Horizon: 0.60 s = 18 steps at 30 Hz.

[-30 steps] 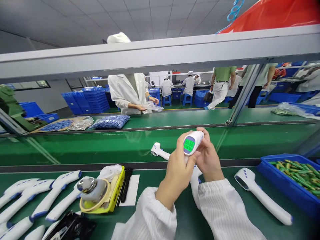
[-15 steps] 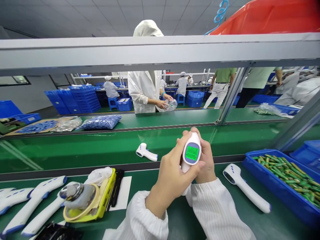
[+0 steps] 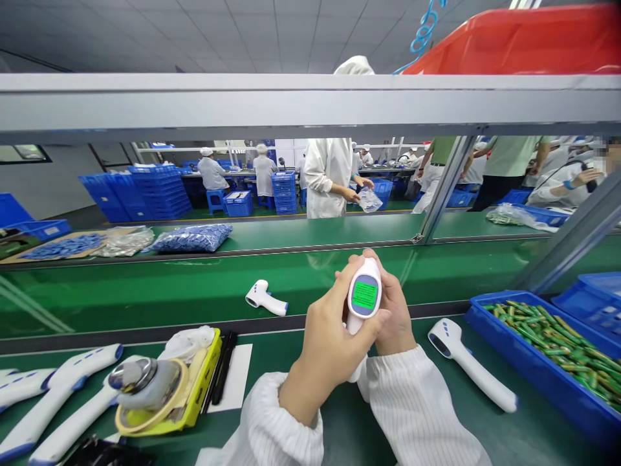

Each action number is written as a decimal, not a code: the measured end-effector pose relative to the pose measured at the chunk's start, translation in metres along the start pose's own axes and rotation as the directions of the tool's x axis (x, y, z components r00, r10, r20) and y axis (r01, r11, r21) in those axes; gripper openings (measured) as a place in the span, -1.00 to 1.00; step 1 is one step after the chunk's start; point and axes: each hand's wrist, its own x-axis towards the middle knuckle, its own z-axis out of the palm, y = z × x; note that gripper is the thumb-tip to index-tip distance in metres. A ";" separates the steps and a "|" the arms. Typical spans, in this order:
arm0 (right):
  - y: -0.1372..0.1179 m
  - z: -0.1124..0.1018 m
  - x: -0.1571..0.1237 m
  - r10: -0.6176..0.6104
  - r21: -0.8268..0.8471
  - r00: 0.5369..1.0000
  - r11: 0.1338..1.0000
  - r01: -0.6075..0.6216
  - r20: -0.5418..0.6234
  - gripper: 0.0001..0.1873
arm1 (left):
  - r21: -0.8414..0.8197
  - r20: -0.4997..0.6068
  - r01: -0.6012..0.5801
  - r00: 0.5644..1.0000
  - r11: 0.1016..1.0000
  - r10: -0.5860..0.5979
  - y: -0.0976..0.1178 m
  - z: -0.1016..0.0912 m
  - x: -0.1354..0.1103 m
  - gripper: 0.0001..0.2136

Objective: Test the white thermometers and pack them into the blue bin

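Note:
Both my hands are wrapped round a white infrared thermometer (image 3: 365, 295), whose lit green screen faces me. My left hand (image 3: 326, 330) grips it from the left, thumb across its lower side. From the right and behind, my right hand (image 3: 394, 317) closes on it; some of its fingers are hidden. To the right of my hands, a second white thermometer (image 3: 473, 366) lies on the green bench. Another thermometer (image 3: 266, 298) lies on the green belt beyond. Several more thermometers (image 3: 61, 388) are at the left.
A yellow tray (image 3: 204, 388) holds a metal-topped bottle; black pens (image 3: 224, 369) and white paper (image 3: 237, 378) lie beside it. At right stands a blue bin (image 3: 528, 362) of green-and-gold parts. A grey shelf beam (image 3: 272, 107) crosses overhead. A co-worker (image 3: 330, 178) stands opposite, handling a clear bag.
The thermometer on the belt has moved left. The co-worker opposite has shifted right with the clear bag. My hands keep their hold on the thermometer, its screen still lit green.

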 end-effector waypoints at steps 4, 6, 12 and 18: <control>0.000 -0.003 -0.001 0.002 -0.038 0.998 0.999 0.001 0.070 -0.58 | 0.024 -0.009 -0.009 1.000 1.000 0.009 -0.001 0.000 -0.001 -0.37; 0.000 -0.003 -0.001 -0.006 -0.050 0.997 0.999 0.010 0.082 -0.58 | 0.021 -0.004 -0.008 1.000 1.000 0.008 0.000 0.000 0.000 -0.37; 0.001 -0.004 0.001 -0.021 -0.093 0.995 0.995 0.030 0.097 -0.55 | 0.019 -0.009 0.002 1.000 1.000 -0.002 0.000 0.000 0.000 -0.43; 0.001 -0.007 0.000 -0.019 -0.095 0.985 0.995 0.035 0.173 -0.48 | 0.004 -0.021 0.061 0.998 0.998 -0.061 0.000 -0.001 0.000 -0.45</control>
